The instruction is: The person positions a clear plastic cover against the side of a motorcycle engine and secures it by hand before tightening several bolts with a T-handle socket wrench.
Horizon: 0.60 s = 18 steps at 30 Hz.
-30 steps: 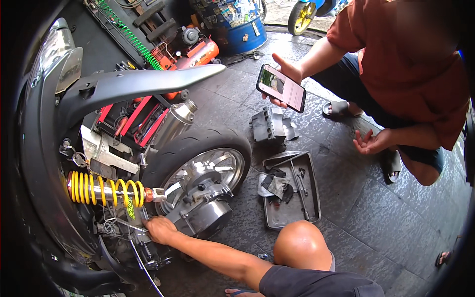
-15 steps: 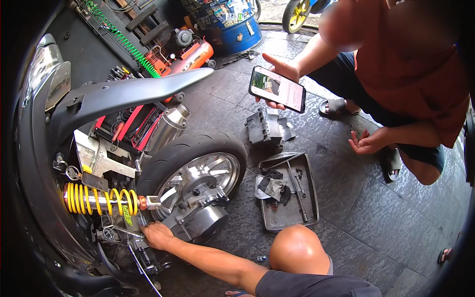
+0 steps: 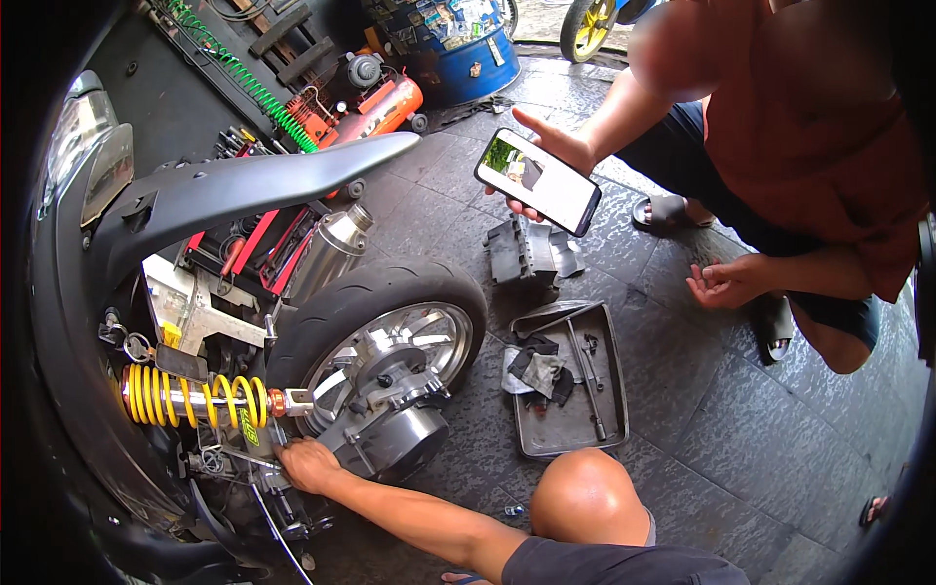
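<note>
My right hand (image 3: 310, 465) reaches in from the lower right, its fingers curled among the metal parts beside the scooter's rear wheel (image 3: 390, 292). Most of the fingertips are hidden, and what they grip cannot be made out. Just above that hand lies a shock absorber with a yellow spring (image 3: 195, 395), its silver fork end (image 3: 301, 401) pointing at the wheel hub. Below the hand a pale cable (image 3: 275, 526) runs down from the engine parts. My left hand is out of view.
A co-worker at the right holds a phone (image 3: 538, 183). On the paved floor, a metal tray (image 3: 622, 390) holds a long wrench (image 3: 588, 380) and rags (image 3: 542, 372). Behind it sits a black plastic part (image 3: 517, 258). A red compressor (image 3: 385, 109) and blue drum (image 3: 478, 73) stand farther back.
The co-worker's phone has moved slightly left and nearer, and its screen picture differs. The shock absorber's fork end has shifted a little. My right hand stays in nearly the same place.
</note>
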Each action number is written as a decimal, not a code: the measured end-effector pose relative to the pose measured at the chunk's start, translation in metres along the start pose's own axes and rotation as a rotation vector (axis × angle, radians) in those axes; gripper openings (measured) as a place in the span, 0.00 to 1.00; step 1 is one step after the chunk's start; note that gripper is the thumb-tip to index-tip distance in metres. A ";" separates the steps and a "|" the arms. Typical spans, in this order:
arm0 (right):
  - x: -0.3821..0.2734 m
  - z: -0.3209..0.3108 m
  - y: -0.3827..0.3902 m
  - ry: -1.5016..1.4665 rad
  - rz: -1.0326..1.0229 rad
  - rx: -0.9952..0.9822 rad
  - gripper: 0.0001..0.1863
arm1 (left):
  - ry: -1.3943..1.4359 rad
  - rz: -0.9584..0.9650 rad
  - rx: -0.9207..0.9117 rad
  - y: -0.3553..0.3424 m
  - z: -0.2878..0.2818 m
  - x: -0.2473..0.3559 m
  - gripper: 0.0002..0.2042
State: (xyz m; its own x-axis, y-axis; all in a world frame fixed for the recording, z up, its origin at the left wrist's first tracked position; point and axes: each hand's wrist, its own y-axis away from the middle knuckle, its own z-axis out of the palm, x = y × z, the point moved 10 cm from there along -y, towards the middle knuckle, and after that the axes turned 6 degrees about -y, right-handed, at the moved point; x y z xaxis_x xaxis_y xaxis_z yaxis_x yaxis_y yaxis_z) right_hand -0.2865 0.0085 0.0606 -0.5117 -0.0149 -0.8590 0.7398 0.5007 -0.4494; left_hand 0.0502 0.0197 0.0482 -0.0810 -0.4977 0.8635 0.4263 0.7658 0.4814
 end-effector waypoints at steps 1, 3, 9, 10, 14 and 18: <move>-0.007 0.000 -0.001 -0.005 -0.012 0.001 0.17 | 0.003 0.077 0.028 0.003 -0.002 0.007 0.18; -0.005 -0.005 0.001 0.007 -0.020 0.041 0.13 | 0.003 0.135 0.058 0.006 0.009 0.011 0.18; -0.003 -0.006 0.001 0.012 -0.010 0.031 0.12 | -0.016 0.195 0.259 0.008 -0.006 0.012 0.17; -0.004 -0.006 0.000 0.009 -0.016 0.026 0.12 | -0.024 0.204 0.259 0.001 -0.013 0.012 0.17; 0.003 0.001 -0.001 0.024 0.007 -0.035 0.18 | -0.053 0.209 0.271 -0.006 -0.026 0.011 0.18; -0.003 -0.009 0.002 0.028 -0.008 0.026 0.10 | -0.047 0.228 0.224 -0.013 -0.035 0.009 0.18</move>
State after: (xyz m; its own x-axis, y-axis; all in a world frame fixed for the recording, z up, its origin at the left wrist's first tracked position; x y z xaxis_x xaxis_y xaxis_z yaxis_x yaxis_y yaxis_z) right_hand -0.2872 0.0176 0.0649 -0.5295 0.0050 -0.8483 0.7463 0.4782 -0.4630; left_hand 0.0750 -0.0088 0.0445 -0.0502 -0.2875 0.9565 0.2303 0.9285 0.2912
